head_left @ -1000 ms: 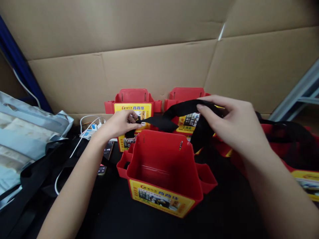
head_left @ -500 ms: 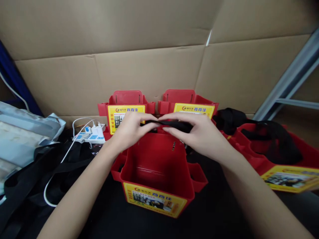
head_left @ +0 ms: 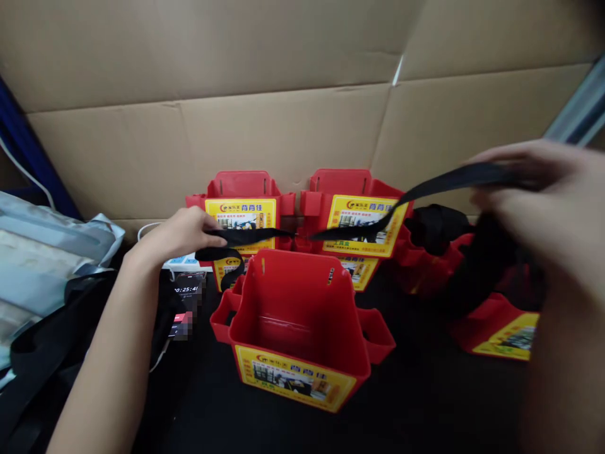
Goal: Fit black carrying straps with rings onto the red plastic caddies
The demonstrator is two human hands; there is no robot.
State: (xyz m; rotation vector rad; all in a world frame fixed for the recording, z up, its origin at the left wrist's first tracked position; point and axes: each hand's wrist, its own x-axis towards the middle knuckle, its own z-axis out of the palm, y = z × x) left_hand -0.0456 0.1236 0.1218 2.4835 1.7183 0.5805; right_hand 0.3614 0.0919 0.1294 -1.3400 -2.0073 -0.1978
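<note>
A black webbing strap (head_left: 250,236) stretches between my hands, twisted near its middle, above the back rim of a red plastic tool box (head_left: 293,309). My left hand (head_left: 184,233) pinches the strap at the left, its short end curling down below the fingers. Off to the right, my right hand (head_left: 543,183) is raised and blurred, with the strap running into its closed fingers and more black webbing hanging beneath. The tool box stands upright, with slots in its back wall, side pockets and a yellow label on the front.
Behind stand more red boxes (head_left: 243,184) with yellow labels, stacked against a cardboard wall (head_left: 283,139). Another red box (head_left: 491,321) lies at right. On the left are a phone (head_left: 186,296), a power strip (head_left: 182,260), loose black straps (head_left: 51,340) and a plastic-wrapped bundle (head_left: 47,252).
My hands were together above the box's back rim. They have moved apart, left hand leftward and right hand far right and up, drawing the strap out between them. The box stays put.
</note>
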